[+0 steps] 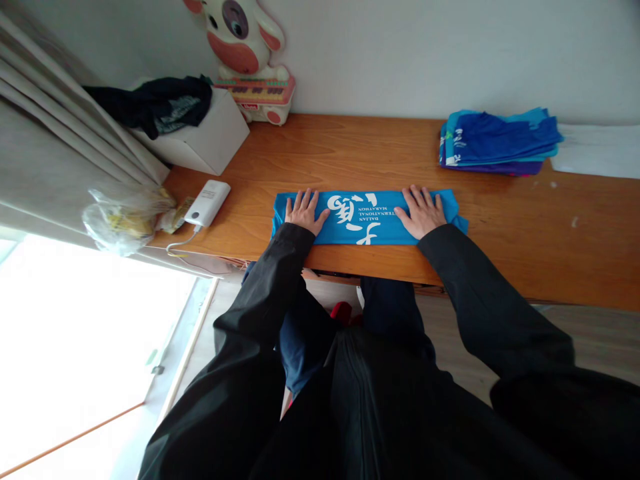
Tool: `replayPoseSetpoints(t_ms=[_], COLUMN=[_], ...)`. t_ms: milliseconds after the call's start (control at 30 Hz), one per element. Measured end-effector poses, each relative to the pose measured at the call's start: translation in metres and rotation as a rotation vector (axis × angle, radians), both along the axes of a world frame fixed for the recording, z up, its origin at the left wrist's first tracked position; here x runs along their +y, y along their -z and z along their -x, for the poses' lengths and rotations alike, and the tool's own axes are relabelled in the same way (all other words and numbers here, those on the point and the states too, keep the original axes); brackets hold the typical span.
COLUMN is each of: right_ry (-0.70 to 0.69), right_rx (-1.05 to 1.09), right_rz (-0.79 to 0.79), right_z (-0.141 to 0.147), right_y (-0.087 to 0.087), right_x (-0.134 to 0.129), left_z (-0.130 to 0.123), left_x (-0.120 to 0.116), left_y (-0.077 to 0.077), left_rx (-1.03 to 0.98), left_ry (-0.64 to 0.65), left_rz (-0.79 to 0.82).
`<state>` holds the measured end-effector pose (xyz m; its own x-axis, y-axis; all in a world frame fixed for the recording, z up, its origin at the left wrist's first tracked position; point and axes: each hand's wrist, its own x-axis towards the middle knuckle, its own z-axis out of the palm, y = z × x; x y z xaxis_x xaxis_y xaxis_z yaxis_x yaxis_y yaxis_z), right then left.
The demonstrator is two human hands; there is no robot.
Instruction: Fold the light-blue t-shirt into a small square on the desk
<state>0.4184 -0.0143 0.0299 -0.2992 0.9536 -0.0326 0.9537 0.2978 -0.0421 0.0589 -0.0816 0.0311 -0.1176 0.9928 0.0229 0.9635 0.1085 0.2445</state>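
Note:
A bright blue T-shirt [367, 217] with white print lies folded into a long strip near the front edge of the wooden table [350, 153]. My left hand [305, 211] rests flat on the strip's left end, fingers spread. On the right end my right hand [421, 211] presses flat in the same way. Neither hand grips the cloth. Both arms wear black sleeves.
A stack of folded blue garments [497, 141] sits at the back right beside white paper [597, 150]. At the back left stand a white box [205, 137] with dark cloth [155, 103] on it and a cartoon toy [247, 57]. A white power bank [207, 203] and a plastic bag [123, 217] lie left.

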Motion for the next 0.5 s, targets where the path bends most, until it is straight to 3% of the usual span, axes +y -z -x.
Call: replayPoseSetpoints(t_ms=[500], right_ry=[-0.001], right_rx=[0.081], right_rz=[-0.005], right_z=[-0.0027], right_y=[0.0034], right_x=[0.0021], left_z=[-0.0017], left_x=[-0.0014], left_y=[0.0007], left_rx=[0.029], left_ry=[-0.003], left_rz=[-0.006])
